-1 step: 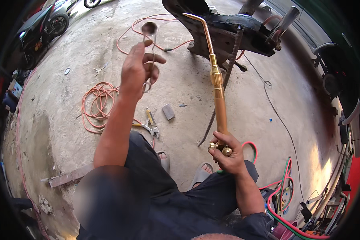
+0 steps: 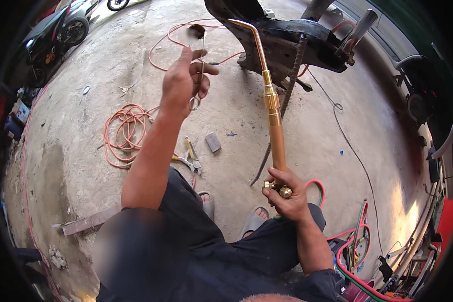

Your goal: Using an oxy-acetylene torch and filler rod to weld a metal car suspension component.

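Note:
My left hand (image 2: 181,83) grips a thin metal spark lighter (image 2: 195,102), with a loop at its handle and a small dark cup at its top, partly blurred. The cup is to the left of the bent tip of a brass gas torch (image 2: 274,131), apart from it. My right hand (image 2: 287,196) is wrapped round the torch's lower end by two knurled valve knobs, my thumb near them. The torch stands upright, slightly leaning, and red and green hoses (image 2: 317,183) run beside my hand. Behind the tip is a dark metal frame (image 2: 319,50) with a ribbed bar (image 2: 292,80) angled down from it.
Orange hose (image 2: 125,133) lies coiled on the concrete floor (image 2: 75,151), near pliers (image 2: 191,161) and a grey block (image 2: 212,142). A wood piece (image 2: 88,221) lies left of my leg. Motorbikes (image 2: 53,43) stand at upper left, a thin cable (image 2: 357,161) trails right, clutter lines the right edge.
My left hand with the spark lighter has moved slightly right and up, closer to the torch tip. My right hand and the torch are almost unchanged.

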`<state>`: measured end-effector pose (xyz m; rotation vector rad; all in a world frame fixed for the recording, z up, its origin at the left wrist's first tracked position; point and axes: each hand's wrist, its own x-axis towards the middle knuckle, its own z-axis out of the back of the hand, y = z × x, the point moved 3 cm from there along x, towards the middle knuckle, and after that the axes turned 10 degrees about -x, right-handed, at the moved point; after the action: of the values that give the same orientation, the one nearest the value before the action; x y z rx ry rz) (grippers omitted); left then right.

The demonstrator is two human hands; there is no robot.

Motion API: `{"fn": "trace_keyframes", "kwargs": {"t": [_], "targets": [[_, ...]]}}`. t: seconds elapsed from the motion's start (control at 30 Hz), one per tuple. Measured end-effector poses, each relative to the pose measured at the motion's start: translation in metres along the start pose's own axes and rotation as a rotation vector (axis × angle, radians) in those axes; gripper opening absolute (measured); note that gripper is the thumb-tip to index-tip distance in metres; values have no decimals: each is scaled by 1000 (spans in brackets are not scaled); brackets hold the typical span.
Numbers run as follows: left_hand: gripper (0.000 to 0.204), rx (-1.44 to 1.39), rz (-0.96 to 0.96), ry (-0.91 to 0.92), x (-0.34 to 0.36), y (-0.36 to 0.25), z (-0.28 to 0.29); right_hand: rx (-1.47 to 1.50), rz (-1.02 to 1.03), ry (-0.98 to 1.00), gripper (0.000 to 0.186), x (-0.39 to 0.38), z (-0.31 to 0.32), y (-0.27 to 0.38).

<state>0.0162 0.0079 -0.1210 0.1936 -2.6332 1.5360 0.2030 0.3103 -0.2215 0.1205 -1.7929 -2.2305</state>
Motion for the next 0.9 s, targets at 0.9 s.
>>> {"fn": "trace_keyframes", "kwargs": {"t": [0.9], "targets": [[47, -125, 314, 178, -75, 77, -49, -148, 153, 22, 53, 11, 5, 9]]}}
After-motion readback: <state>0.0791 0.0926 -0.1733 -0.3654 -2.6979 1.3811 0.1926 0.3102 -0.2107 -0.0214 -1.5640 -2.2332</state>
